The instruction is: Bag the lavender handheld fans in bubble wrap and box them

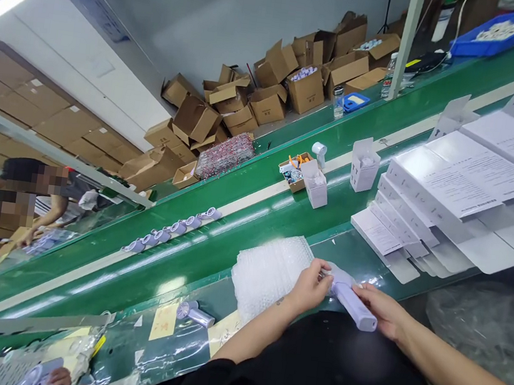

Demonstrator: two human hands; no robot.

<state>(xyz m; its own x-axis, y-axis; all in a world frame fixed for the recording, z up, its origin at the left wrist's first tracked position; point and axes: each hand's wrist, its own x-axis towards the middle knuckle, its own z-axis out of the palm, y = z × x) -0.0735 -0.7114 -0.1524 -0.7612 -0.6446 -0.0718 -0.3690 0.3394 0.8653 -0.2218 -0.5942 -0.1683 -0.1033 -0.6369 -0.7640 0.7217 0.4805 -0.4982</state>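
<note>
A lavender handheld fan [354, 304] lies slanted between my two hands, its handle end toward my body. My left hand [313, 286] is closed at its head end, and that end is partly hidden by the fingers and by something pale and clear-looking. On the other side, my right hand [380, 306] grips the handle with thumb and fingers. Just left of my left hand sits a stack of bubble wrap bags [270, 273] on the green table edge. Farther left, another small fan [195, 314] rests near paper notes [164, 321].
White printed boxes [458, 175] are piled at the right. Two open white boxes [365, 164] stand on the green conveyor belt [243, 222], with a row of lavender fans [171, 232] farther left. A co-worker [48, 196] bends at far left; another person's hand [59, 378] shows bottom left.
</note>
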